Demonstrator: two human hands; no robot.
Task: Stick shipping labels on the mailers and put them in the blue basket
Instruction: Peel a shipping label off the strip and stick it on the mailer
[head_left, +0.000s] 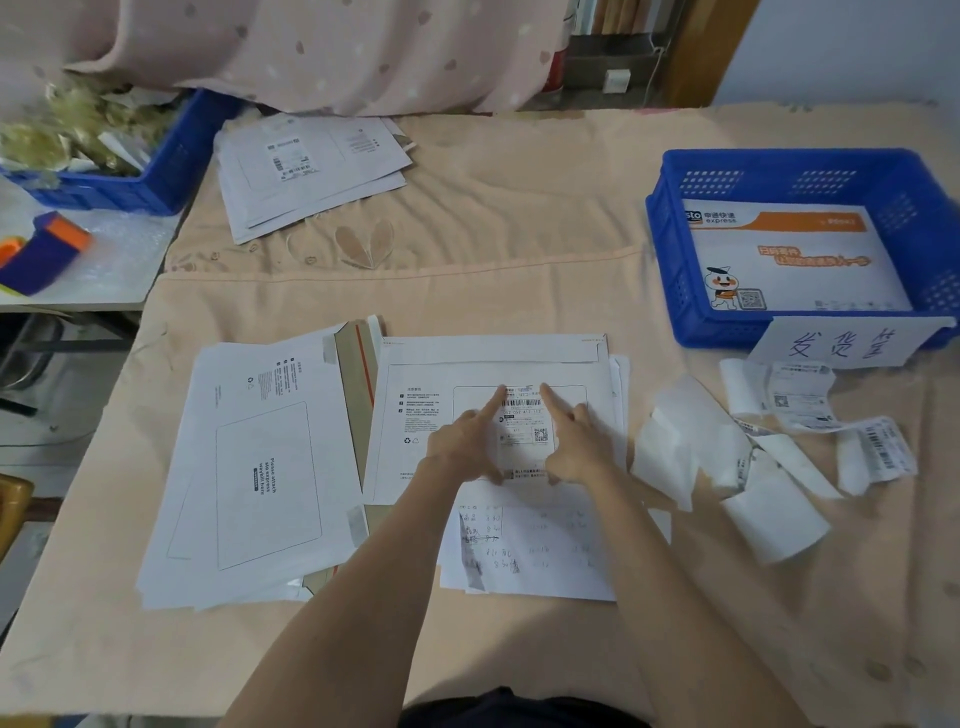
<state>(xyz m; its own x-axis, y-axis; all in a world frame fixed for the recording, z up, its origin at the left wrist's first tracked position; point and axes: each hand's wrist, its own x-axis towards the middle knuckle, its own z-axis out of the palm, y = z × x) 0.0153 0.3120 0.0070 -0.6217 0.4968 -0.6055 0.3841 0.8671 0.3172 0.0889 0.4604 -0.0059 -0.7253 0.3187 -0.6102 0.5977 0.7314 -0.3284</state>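
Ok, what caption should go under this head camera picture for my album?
Both hands press a label onto a mailer, with the blue basket waiting at right.

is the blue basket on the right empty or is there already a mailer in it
Not empty. The blue basket already holds one white and orange mailer lying flat on its floor.

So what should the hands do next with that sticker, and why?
Probably slide both hands down to flatten it. The left hand and right hand press the label onto the envelope with straight fingers; only afterwards can it go into the blue basket.
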